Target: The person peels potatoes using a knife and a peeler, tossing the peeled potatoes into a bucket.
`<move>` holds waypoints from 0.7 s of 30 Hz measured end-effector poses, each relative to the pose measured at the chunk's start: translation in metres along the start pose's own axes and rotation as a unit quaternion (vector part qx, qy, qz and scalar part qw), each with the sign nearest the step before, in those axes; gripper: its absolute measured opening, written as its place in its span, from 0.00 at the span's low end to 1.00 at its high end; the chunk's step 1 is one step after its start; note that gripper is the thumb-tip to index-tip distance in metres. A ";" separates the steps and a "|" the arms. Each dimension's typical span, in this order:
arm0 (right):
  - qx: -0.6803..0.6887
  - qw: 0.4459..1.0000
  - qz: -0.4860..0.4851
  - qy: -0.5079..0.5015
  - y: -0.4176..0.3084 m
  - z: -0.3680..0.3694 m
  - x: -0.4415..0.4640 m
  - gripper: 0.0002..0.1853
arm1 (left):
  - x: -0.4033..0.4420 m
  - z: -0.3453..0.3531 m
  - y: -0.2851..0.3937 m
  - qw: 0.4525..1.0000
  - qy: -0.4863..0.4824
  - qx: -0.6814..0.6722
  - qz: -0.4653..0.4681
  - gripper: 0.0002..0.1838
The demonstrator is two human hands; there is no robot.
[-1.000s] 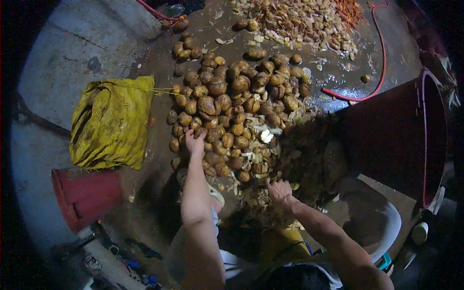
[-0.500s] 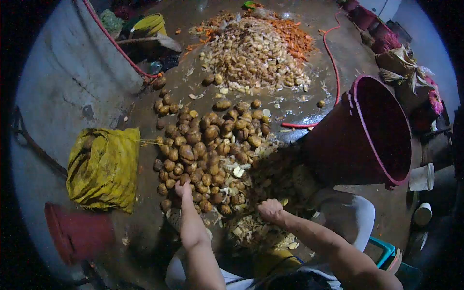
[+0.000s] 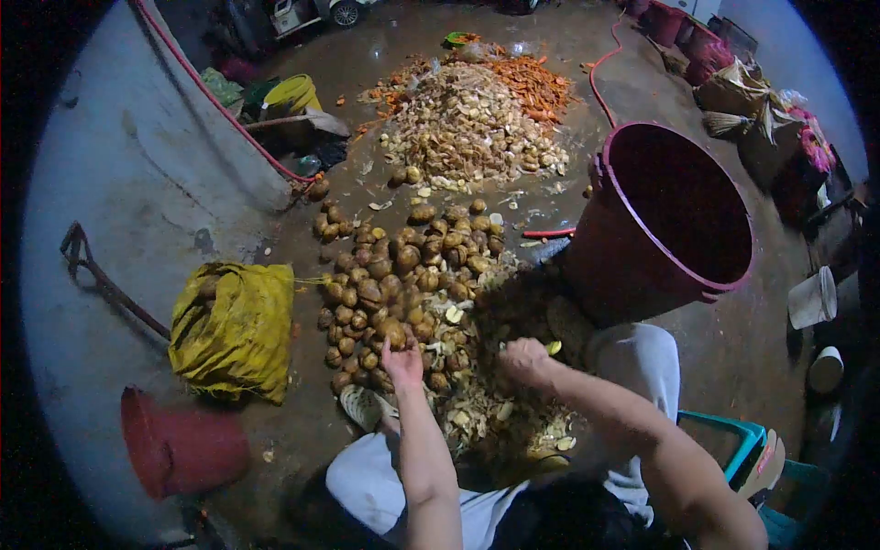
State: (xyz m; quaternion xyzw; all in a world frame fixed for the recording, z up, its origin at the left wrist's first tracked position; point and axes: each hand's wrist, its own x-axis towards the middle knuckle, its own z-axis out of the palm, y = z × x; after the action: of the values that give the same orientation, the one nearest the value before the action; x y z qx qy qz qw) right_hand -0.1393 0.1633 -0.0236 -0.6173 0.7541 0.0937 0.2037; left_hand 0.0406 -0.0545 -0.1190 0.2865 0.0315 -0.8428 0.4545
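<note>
My left hand (image 3: 403, 363) is closed around a round brown potato (image 3: 394, 332) at the near edge of a heap of unpeeled potatoes (image 3: 367, 266). To its right, above scattered peelings (image 3: 486, 412), my right hand (image 3: 527, 360) is curled into a fist. What sits in that fist is hidden; a small yellowish piece (image 3: 553, 347) shows just beside it.
A big maroon tub (image 3: 596, 247) stands at the right. Pale peelings (image 3: 467, 119) and orange scraps (image 3: 536, 82) are piled at the back. On the left are a yellow sack (image 3: 234, 335) and a red bucket (image 3: 188, 449). A red hose (image 3: 600, 73) crosses the wet floor.
My left hand has lifted from the heap and come right, with a potato in its fingers. The right hand stays closed and has shifted slightly. The whole view has tilted upward.
</note>
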 end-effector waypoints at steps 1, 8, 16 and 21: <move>0.044 0.998 -0.001 0.042 0.007 -0.019 -0.005 0.08 | -0.026 0.033 -0.002 1.000 -0.021 -0.006 -0.014 0.19; 0.123 0.933 0.009 0.339 0.010 -0.121 -0.066 0.23 | -0.140 0.161 0.014 0.910 -0.234 0.329 0.099 0.28; 0.242 0.855 -0.009 0.458 -0.005 -0.120 -0.083 0.21 | -0.216 0.147 0.006 0.839 -0.298 0.438 0.121 0.38; 0.149 0.896 -0.081 0.410 -0.037 -0.117 -0.082 0.18 | -0.224 0.150 -0.017 0.845 -0.294 0.424 0.139 0.42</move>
State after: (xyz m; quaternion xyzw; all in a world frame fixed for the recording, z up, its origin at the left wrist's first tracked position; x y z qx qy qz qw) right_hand -0.1135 0.1828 0.1206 -0.6219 0.7235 -0.2983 -0.0270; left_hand 0.0544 0.0763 0.1172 0.1913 -0.5041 -0.7471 0.3888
